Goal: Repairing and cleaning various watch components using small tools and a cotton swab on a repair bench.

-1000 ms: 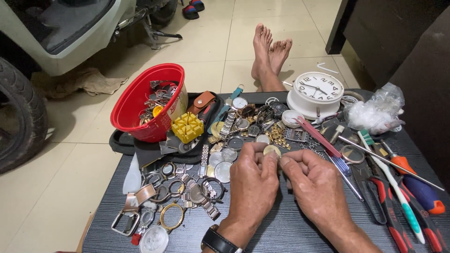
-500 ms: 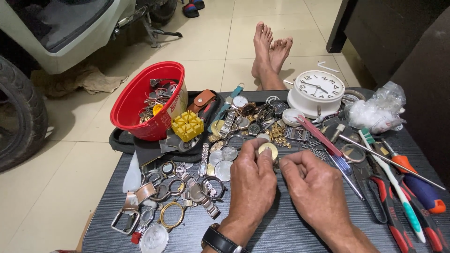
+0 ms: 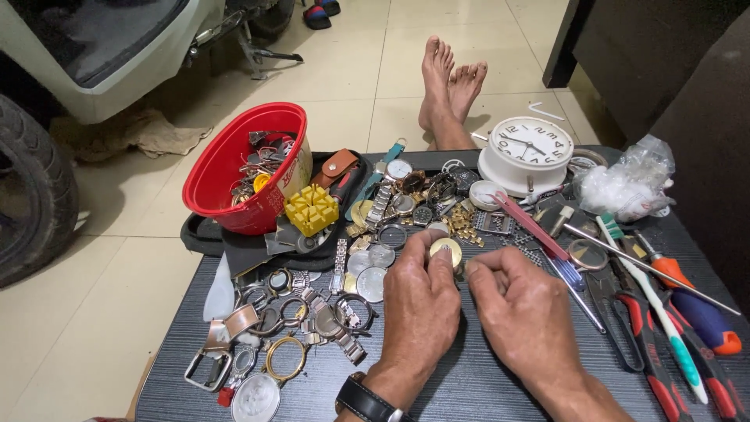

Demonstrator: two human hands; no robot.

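The small round watch case (image 3: 445, 252) sat pinched at the fingertips of the left hand (image 3: 422, 301), raised just above the dark tabletop (image 3: 461, 383) near its middle, in front of the heap of watch parts (image 3: 414, 205). It lay directly ahead of the left hand's fingers (image 3: 439, 255), which were curled shut around its rim, and just to the left of the right hand (image 3: 525, 314). The right hand's thumb and forefinger were drawn together close beside the case, tips aimed leftward at it; whether they pinched some tiny part or tool between them could not be told. So the left hand was the one holding, and the right the one near but apart by a narrow gap. Being round, the case had no long axis to speak of; its flat face tilted up toward the camera. It looked pale gold with a light, dull face, and small against the thumb. A dark strap with a watch (image 3: 367, 400) circled the left wrist. To the left stood a red bowl (image 3: 226, 176) full of metal bits, beyond it a yellow block (image 3: 311, 209); a white clock (image 3: 531, 150) lay at the far right, and screwdrivers (image 3: 687, 297) lay along the right edge.
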